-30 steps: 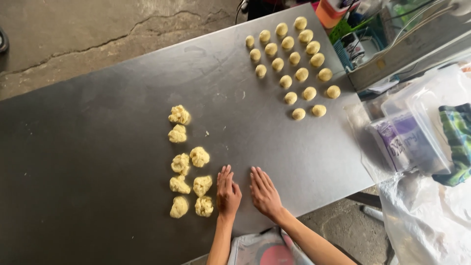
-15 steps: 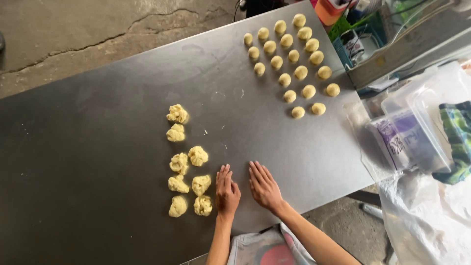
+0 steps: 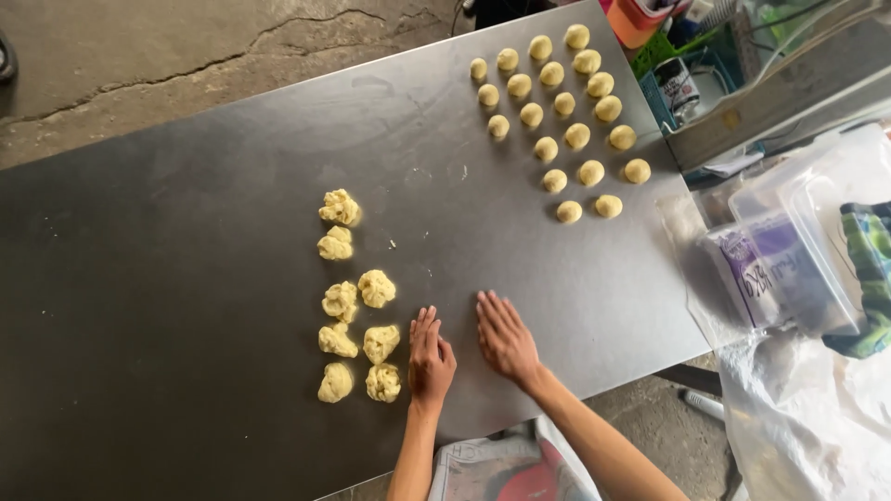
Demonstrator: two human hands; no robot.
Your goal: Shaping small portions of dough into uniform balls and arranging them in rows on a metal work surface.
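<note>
Both hands flat, empty, near dough lumps; purple-labelled clear bag rightward

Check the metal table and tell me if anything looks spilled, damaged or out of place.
Nothing stands out. The rough dough lumps sit in a loose cluster beside the left hand, the smooth dough balls lie in tidy rows at the far end, and the right hand rests flat on the metal table. Only a few tiny crumbs show.

table: left edge cut off | under each hand: hidden
</note>
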